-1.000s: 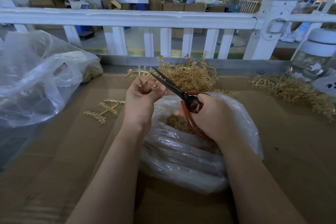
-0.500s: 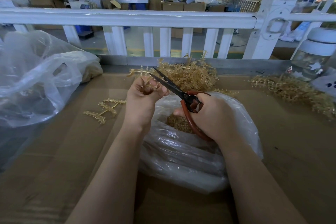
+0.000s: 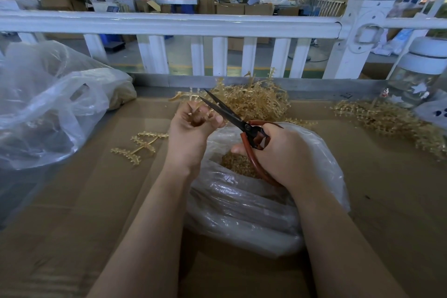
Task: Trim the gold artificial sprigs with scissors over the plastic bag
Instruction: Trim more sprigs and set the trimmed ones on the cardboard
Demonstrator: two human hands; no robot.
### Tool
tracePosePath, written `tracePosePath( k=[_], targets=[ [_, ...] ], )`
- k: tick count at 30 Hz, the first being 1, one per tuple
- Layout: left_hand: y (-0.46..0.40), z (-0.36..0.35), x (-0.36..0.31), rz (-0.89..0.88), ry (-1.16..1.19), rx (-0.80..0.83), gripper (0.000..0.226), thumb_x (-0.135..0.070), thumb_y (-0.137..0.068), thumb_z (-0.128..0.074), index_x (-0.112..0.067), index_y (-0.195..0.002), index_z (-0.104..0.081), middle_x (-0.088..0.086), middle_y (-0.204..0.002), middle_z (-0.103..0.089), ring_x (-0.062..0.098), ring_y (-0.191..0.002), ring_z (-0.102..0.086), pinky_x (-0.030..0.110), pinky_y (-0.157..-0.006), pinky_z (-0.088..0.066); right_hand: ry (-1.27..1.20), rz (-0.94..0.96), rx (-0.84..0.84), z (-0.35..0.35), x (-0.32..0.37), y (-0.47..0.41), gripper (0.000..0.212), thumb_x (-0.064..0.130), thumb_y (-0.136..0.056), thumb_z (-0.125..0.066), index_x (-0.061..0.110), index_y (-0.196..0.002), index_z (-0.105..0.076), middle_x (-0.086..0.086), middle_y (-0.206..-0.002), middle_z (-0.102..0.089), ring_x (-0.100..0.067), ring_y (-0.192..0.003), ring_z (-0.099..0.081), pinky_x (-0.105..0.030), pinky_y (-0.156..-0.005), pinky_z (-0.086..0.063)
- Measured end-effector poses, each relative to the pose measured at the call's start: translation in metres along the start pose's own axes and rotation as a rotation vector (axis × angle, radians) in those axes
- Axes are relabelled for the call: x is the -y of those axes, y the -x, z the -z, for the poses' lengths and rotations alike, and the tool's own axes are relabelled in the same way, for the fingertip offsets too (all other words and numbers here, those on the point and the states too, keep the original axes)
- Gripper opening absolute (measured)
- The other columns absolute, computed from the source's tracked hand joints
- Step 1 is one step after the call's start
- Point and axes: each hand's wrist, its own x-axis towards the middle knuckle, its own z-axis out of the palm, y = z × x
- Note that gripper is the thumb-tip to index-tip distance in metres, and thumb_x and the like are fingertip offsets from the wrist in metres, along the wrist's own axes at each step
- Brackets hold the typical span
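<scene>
Gold sprig [image 3: 193, 100] sits pinched in the left hand [image 3: 191, 128], just above and behind the plastic bag [image 3: 242, 205]; that grip is closed round its stem, fingers curled, with small gold tips poking up past them. The right hand [image 3: 287, 152] has its grip wrapped through the red handles of the scissors [image 3: 232, 117], whose dark blades stand parted and slant up toward the sprig, right beside the left fingertips. Inside the bag's mouth lies a heap of gold trimmings [image 3: 238, 164]. Behind the bag a pile of gold sprigs [image 3: 251, 101] rests on the cardboard-covered bench [image 3: 72, 213]. Left of the bag lies a loose sprig [image 3: 140, 146], and farther left a second, larger clear bag [image 3: 48, 109]. Right of the bag, well apart, another pile [image 3: 387, 121] spreads out.
</scene>
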Motion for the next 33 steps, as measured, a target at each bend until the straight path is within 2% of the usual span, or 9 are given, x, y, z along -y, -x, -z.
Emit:
tracePosePath(
  k=[5,9,12,17,21,26,29,31,33],
  targets=[
    [0.0003,-0.0003,0.0013,0.007,-0.040,0.035,0.025,0.016,-0.082,-0.066,-0.001,-0.093,-0.051,0.021,-0.086,-0.056,0.026,-0.082,-0.056,0.029,-0.080,-0.053,0.039,0.017,-0.031,0.0007,0.0001,0.0003,0.057,0.084,-0.076,-0.058,0.035,-0.105,-0.065,0.024,-0.077,-0.054,0.000,-0.071,-0.055,-0.012,-0.057,-0.036],
    [-0.0004,0.0007,0.0030,-0.001,-0.056,0.065,0.027,0.016,-0.081,-0.066,-0.004,-0.087,-0.050,0.012,-0.078,-0.059,0.020,-0.076,-0.060,0.030,-0.081,-0.053,0.041,0.013,-0.041,0.0011,-0.0004,-0.0001,0.055,0.082,-0.078,-0.060,0.034,-0.106,-0.066,0.025,-0.075,-0.052,0.001,-0.067,-0.047,-0.010,-0.057,-0.034],
    [-0.0011,0.0008,0.0029,-0.011,-0.069,0.057,0.026,0.017,-0.081,-0.066,-0.004,-0.087,-0.050,0.014,-0.079,-0.059,0.020,-0.077,-0.060,0.028,-0.079,-0.053,0.047,0.008,-0.025,0.0012,-0.0007,-0.0008,0.054,0.082,-0.079,-0.059,0.036,-0.107,-0.066,0.022,-0.081,-0.062,-0.001,-0.070,-0.052,-0.014,-0.058,-0.039],
    [-0.0012,-0.0004,0.0037,-0.013,-0.071,0.045,0.028,0.017,-0.081,-0.065,-0.004,-0.088,-0.048,0.024,-0.087,-0.052,0.028,-0.080,-0.056,0.030,-0.082,-0.053,0.028,-0.009,0.022,0.0024,-0.0008,-0.0018,0.078,0.096,-0.063,-0.045,0.035,-0.106,-0.067,0.017,-0.083,-0.069,-0.005,-0.075,-0.062,-0.026,-0.065,-0.054],
    [-0.0015,-0.0004,0.0035,-0.005,-0.052,0.050,0.029,0.018,-0.081,-0.065,-0.006,-0.084,-0.048,0.020,-0.083,-0.055,0.028,-0.082,-0.056,0.035,-0.085,-0.052,0.013,-0.023,0.010,0.0019,-0.0021,-0.0028,0.065,0.089,-0.070,-0.056,0.035,-0.104,-0.069,0.017,-0.079,-0.067,-0.004,-0.074,-0.062,-0.030,-0.068,-0.057],
    [-0.0011,-0.0003,0.0033,0.006,-0.043,0.051,0.032,0.018,-0.081,-0.065,-0.009,-0.081,-0.048,0.017,-0.082,-0.056,0.029,-0.084,-0.056,0.040,-0.088,-0.051,-0.021,-0.017,0.001,0.0016,-0.0013,-0.0010,0.055,0.084,-0.074,-0.062,0.037,-0.102,-0.068,0.017,-0.079,-0.069,-0.002,-0.073,-0.063,-0.023,-0.064,-0.054],
    [-0.0008,-0.0001,0.0034,0.020,-0.051,0.045,0.031,0.017,-0.081,-0.065,-0.009,-0.081,-0.048,0.020,-0.086,-0.054,0.030,-0.085,-0.054,0.043,-0.090,-0.050,-0.037,-0.013,0.011,0.0026,-0.0008,-0.0010,0.066,0.090,-0.069,-0.055,0.034,-0.102,-0.068,0.018,-0.080,-0.069,0.002,-0.072,-0.060,-0.018,-0.061,-0.050],
    [-0.0006,0.0002,0.0035,0.039,-0.044,0.041,0.031,0.016,-0.081,-0.065,-0.010,-0.081,-0.048,0.018,-0.083,-0.056,0.028,-0.083,-0.055,0.039,-0.088,-0.052,-0.055,-0.015,0.028,0.0033,0.0009,-0.0008,0.075,0.094,-0.063,-0.050,0.032,-0.101,-0.069,0.018,-0.081,-0.068,0.003,-0.071,-0.058,-0.015,-0.059,-0.045],
    [-0.0010,0.0007,0.0041,0.063,-0.043,0.026,0.031,0.015,-0.081,-0.066,-0.010,-0.081,-0.048,0.016,-0.081,-0.056,0.024,-0.079,-0.059,0.034,-0.084,-0.053,-0.081,-0.023,0.025,0.0031,0.0026,0.0001,0.068,0.092,-0.064,-0.054,0.034,-0.096,-0.067,0.020,-0.075,-0.065,0.005,-0.068,-0.058,-0.013,-0.055,-0.041]
  ],
)
